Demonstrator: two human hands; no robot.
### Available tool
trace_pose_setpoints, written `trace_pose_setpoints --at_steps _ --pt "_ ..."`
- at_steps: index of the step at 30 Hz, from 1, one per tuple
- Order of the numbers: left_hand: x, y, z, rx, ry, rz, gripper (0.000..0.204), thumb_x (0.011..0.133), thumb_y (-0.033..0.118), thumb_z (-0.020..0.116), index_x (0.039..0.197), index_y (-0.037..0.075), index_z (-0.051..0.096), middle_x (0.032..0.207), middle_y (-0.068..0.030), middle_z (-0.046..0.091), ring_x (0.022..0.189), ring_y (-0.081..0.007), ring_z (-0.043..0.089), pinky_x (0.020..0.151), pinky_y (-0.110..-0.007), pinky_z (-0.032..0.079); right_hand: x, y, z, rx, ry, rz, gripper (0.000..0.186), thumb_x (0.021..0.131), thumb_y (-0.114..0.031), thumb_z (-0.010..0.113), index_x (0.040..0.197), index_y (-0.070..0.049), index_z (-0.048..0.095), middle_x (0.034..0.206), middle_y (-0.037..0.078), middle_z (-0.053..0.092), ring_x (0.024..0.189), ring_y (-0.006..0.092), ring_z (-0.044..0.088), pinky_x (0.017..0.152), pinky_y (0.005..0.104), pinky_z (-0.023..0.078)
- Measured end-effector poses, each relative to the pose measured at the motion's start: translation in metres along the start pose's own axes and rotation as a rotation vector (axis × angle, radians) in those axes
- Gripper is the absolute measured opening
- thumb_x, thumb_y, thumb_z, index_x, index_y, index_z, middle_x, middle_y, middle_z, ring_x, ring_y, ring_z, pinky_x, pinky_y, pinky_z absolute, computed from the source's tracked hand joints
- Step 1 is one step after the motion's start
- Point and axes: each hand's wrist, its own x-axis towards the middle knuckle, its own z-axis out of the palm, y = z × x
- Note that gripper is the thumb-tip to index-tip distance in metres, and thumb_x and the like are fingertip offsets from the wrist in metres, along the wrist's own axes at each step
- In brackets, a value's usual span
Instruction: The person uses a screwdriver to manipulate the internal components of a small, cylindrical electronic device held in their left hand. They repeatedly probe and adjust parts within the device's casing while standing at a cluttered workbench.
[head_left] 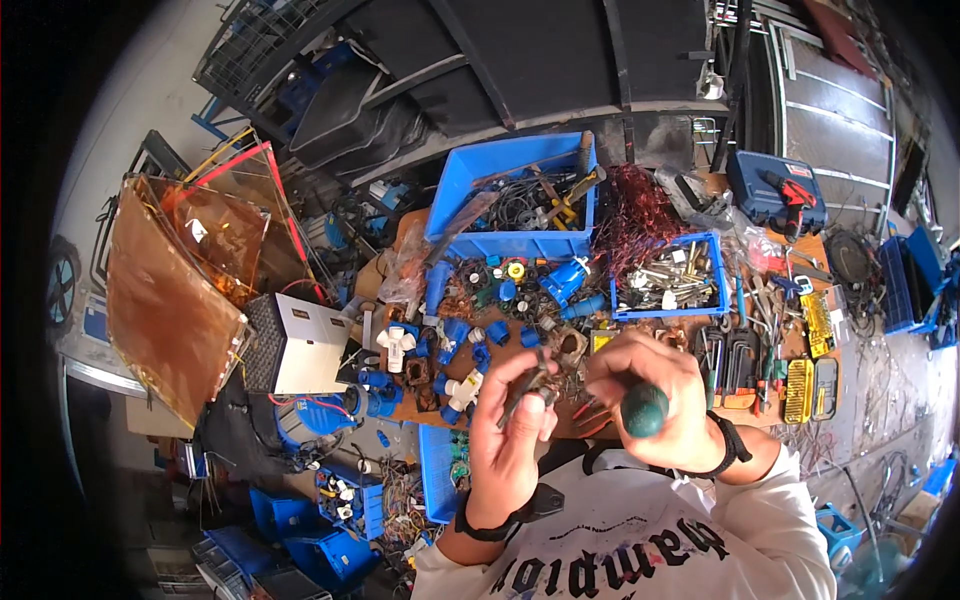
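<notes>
Cluttered workbench (775,355), blue bins (510,195) behind; left hand (512,440) gripping small metal part (530,385), right hand (655,400) clenched round green-handled screwdriver (643,410).

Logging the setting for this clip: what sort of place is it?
Probably a repair workshop: a cluttered bench with blue bins of wires and parts, a drill case, and a screwdriver in the right hand.

Both forearms come up from below and bend inward, bringing the hands close together in front of the chest. The left hand (515,425) is raised with its back to the camera, fingers pinched together near the top, a dark band around its wrist. The right hand (650,400), in a white sleeve and dark wristband, is curled into a tight fist-like grip, knuckles turned leftward toward the other hand.
</notes>
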Motion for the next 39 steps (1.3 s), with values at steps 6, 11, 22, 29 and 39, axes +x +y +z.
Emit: trace_pose_setpoints --at_steps 6,11,22,29,39 --pt "0.003 -0.001 -0.018 -0.158 0.185 0.048 0.036 0.098 0.022 0.045 0.126 0.0 0.039 0.111 -0.0103 0.049 0.071 -0.0098 0.044 0.06 -0.025 0.039 0.002 0.003 0.02 0.079 -0.016 0.001 0.016 0.075 0.005 0.066 0.089 0.0 0.06 0.084 0.012 0.062 0.071 0.0212 0.062 0.061 0.0303 0.049" --pt "0.004 -0.003 -0.047 -0.306 0.065 -0.06 0.038 0.098 0.024 0.047 0.126 0.0 0.038 0.11 -0.0083 0.049 0.074 -0.0092 0.045 0.062 -0.025 0.041 0.014 0.006 0.053 0.12 -0.016 0.086 0.032 0.073 0.006 0.069 0.104 -0.001 0.064 0.089 0.011 0.064 0.077 0.0187 0.065 0.064 0.0293 0.052" --pt "0.024 0.005 -0.146 -0.068 0.062 -0.004 0.037 0.098 0.02 0.047 0.126 -0.001 0.039 0.092 -0.0037 0.051 0.07 -0.0066 0.043 0.06 -0.021 0.038 0.068 0.014 0.151 -0.21 -0.094 -0.136 0.032 0.068 -0.004 0.075 0.096 -0.003 0.061 0.093 0.01 0.06 0.081 0.0251 0.064 0.066 0.0343 0.054" --pt "0.043 0.008 -0.224 -0.279 0.048 -0.059 0.036 0.098 0.024 0.048 0.125 0.001 0.042 0.088 -0.0018 0.05 0.069 -0.0063 0.042 0.06 -0.022 0.038 0.103 0.022 0.222 -0.175 0.02 -0.012 0.016 0.075 0.005 0.068 0.084 -0.003 0.057 0.088 0.012 0.063 0.079 0.0215 0.064 0.067 0.0302 0.051" --pt "0.063 0.011 -0.298 -0.696 -0.025 -0.234 0.042 0.099 0.032 0.042 0.128 0.001 0.042 0.11 -0.0074 0.054 0.065 -0.0092 0.04 0.054 -0.024 0.035 0.114 0.035 0.281 -0.046 -0.009 0.09 0.019 0.074 0.004 0.068 0.087 -0.004 0.056 0.09 0.012 0.063 0.08 0.0228 0.064 0.069 0.0303 0.051"
